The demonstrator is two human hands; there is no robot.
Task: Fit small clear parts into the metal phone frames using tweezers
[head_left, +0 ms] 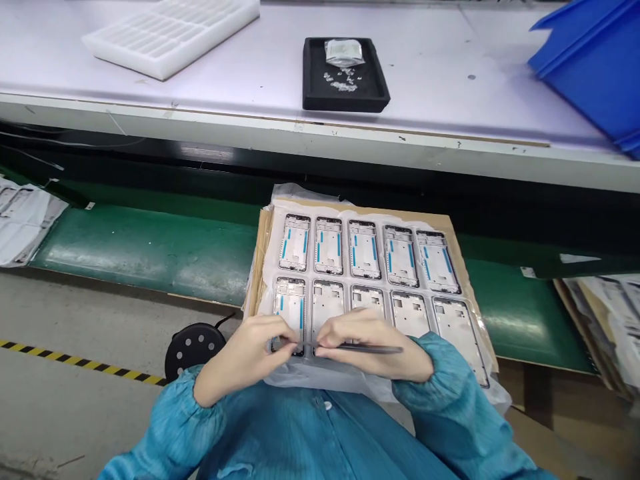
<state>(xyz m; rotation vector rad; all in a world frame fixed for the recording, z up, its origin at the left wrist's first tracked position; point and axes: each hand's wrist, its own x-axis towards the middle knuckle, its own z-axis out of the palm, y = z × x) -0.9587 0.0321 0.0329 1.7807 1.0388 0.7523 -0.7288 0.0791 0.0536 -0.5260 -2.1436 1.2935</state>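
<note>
My right hand (pixel 367 340) holds dark tweezers (pixel 373 348), whose tips point left towards my other hand. My left hand (pixel 260 348) is closed in a pinch close to those tips; what its fingertips hold is too small to make out. Both hands are over the lower part of a white plastic tray (pixel 310 250) holding several phone frames in two rows. Blue strips line the frames of the far row, such as the far-left frame (pixel 295 243). The near-left frame (pixel 289 300), under my left fingers, also has blue strips. The near-row frame (pixel 327 303) beside it shows none.
On the white shelf (pixel 225 120) ahead stand a black tray (pixel 345 100) with small clear bits and a bag, a white foam tray (pixel 170 40) and a blue bin (pixel 595 67). More stacked trays (pixel 613 327) lie right. A round black stool (pixel 193 350) is lower left.
</note>
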